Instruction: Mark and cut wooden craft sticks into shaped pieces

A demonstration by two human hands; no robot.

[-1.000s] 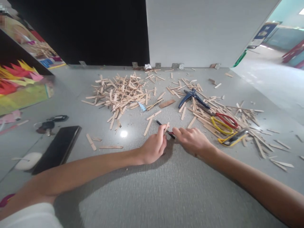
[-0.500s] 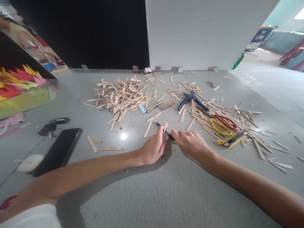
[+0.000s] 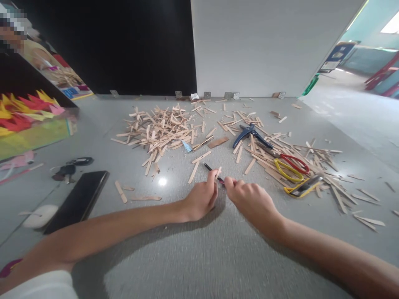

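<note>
My left hand (image 3: 202,196) pinches a small wooden craft stick (image 3: 218,172) that pokes up past its fingertips. Wrapped round a slim dark pen-shaped tool (image 3: 207,167) is my right hand (image 3: 251,198); the tool crosses behind the left fingertips and its thin end shows beyond them. Whether it is a pen or a craft knife I cannot make out. Two loose craft sticks (image 3: 193,172) lie just ahead of the left hand. Right of my hands are blue-handled pliers (image 3: 252,133), scissors with red and yellow handles (image 3: 289,170) and a yellow box cutter (image 3: 303,186).
A heap of craft sticks (image 3: 165,126) covers the grey table (image 3: 199,265) further back. At left lie a black phone (image 3: 77,200), keys (image 3: 66,171) and a white rounded object (image 3: 40,216). A black-and-white panel (image 3: 268,45) stands behind. Another person (image 3: 35,54) is at far left.
Both hands keep their grips, with the dark tool and stick at nearly the same place. The whole view has shifted slightly, so the tabletop sits a little lower in the picture.
</note>
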